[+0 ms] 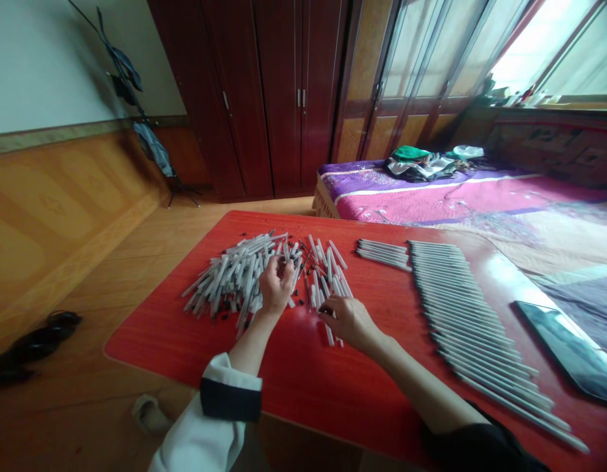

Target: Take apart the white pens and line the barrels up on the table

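Observation:
My left hand (277,285) is closed at the right side of a big heap of pale, translucent pen-like tubes (234,275). Its fingertips are bent together, and what they hold is too small to make out. Further right, my right hand (350,318) is pinched, with a small dark piece (326,311) showing at its fingertips. Just beyond it lies a smaller group of loose pale tubes (330,262). Thin dark rods (308,259) and little black bits are scattered between the two groups. A long row of whitish sticks with dark ends (461,308) lies to the right.
Everything lies on a red table (303,387). A short stack of similar sticks (383,254) sits left of the row's far end. A dark-screened phone or tablet (569,347) lies at the right edge. Beyond are a bed (411,200), wardrobes (278,98) and a coat stand (156,151).

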Tool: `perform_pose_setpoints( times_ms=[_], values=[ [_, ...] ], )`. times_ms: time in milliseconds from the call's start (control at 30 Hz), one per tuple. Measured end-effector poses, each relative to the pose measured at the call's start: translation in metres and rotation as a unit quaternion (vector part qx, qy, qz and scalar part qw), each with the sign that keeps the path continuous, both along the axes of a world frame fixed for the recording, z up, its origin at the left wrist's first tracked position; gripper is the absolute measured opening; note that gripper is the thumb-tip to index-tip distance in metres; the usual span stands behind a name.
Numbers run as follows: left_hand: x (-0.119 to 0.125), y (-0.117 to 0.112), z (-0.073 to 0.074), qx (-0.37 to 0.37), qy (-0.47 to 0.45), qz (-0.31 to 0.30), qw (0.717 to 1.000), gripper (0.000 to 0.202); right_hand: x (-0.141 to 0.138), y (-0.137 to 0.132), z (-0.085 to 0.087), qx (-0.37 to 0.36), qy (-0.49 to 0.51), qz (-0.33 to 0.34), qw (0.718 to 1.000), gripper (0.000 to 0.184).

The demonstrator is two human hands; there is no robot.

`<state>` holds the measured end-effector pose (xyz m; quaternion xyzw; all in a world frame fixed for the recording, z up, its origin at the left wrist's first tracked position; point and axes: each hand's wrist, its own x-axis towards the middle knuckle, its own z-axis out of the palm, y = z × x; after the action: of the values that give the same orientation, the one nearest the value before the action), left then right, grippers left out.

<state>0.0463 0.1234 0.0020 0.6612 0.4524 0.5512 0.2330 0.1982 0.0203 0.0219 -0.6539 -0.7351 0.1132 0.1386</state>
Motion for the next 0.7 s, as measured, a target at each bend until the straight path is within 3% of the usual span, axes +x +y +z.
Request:
perform_pose_setpoints(
  times_ms=[167, 333, 400, 467, 533, 633, 700],
  values=[
    [-0.001, 0.002, -0.004, 0.009, 0.029, 0.022, 0.999, 0.022, -0.031, 0.039, -0.012, 0.012, -0.023, 0.007, 1.0, 0.017],
    [-0.001, 0.004, -0.007, 0.02, 0.05, 0.026, 0.998, 0.021, -0.043, 0.052, -0.022, 0.013, -0.023, 0.015, 1.0, 0.016],
    [-0.001, 0.004, -0.005, 0.021, 0.056, 0.022, 0.998, 0.021, -0.04, 0.053, -0.02, 0.027, 0.041, 0.006, 0.999, 0.013],
    [0.0, 0.002, -0.003, 0.018, 0.06, 0.016, 0.998, 0.021, -0.03, 0.055, -0.016, 0.037, 0.178, -0.013, 0.983, 0.012],
    [0.001, 0.0, -0.002, 0.017, 0.068, 0.006, 0.997, 0.02, -0.016, 0.059, -0.011, 0.023, 0.376, -0.036, 0.926, 0.013],
    [0.004, -0.004, -0.001, 0.032, 0.101, -0.016, 0.994, 0.019, 0.006, 0.064, -0.002, -0.03, 0.627, -0.067, 0.776, 0.021],
    [0.006, -0.007, -0.002, 0.054, 0.129, -0.035, 0.99, 0.018, 0.015, 0.066, 0.003, -0.039, 0.709, -0.08, 0.699, 0.023]
  ],
)
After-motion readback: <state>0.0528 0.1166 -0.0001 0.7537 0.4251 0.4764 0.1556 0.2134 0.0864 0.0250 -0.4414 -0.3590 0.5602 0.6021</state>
